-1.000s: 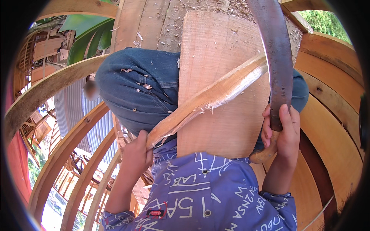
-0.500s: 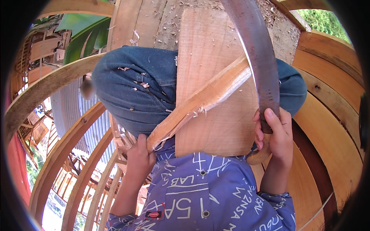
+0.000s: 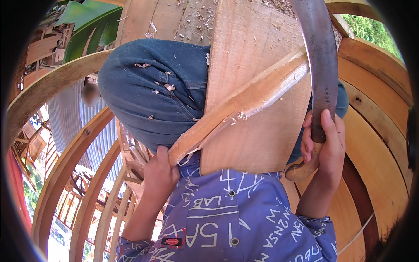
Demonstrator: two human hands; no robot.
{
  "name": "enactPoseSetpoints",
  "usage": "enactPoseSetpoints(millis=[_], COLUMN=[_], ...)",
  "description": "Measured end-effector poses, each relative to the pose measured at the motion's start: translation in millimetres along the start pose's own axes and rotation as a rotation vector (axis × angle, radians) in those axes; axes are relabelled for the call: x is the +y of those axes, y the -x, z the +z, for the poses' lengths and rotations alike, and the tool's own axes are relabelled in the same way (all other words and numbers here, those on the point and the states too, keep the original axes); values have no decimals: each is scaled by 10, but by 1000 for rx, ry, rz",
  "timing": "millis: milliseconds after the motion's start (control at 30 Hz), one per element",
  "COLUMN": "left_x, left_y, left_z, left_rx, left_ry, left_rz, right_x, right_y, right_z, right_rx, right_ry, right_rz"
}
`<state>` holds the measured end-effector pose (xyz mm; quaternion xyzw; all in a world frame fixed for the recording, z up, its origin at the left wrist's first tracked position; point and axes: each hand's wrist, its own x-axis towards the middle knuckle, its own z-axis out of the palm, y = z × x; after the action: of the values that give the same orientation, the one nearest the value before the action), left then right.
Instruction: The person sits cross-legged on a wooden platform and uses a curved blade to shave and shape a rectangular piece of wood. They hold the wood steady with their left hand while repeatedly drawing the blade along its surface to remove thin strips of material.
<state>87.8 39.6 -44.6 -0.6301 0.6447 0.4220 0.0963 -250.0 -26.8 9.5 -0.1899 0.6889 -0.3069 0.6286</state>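
From where I stand, a wooden stick slants across the wide board, its lower end past the board's left edge. Left grip, left of the board, is clamped on that end. Right grip, right of the board, is closed around the machete handle; blade overlaps the stick's far end, contact undetermined. Shavings lie on the trouser leg left of the board.

Shaving-strewn planks lie between curved wooden slats and broad boards; outside, corrugated sheeting and a large green leaf catch bright daylight.
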Motion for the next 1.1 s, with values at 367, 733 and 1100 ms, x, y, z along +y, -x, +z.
enactPoseSetpoints(millis=[367,733,1100], left_x=[6,34,51], left_y=[-11,-28,-72], left_z=[93,98,122], left_rx=[87,100,142], left_ry=[36,55,63], left_rz=[30,32,27], right_x=[-3,50,116], right_y=[70,141,79], right_z=[-54,94,15], right_rx=[-21,-120,-100], right_ry=[28,148,166], right_rz=[18,68,34])
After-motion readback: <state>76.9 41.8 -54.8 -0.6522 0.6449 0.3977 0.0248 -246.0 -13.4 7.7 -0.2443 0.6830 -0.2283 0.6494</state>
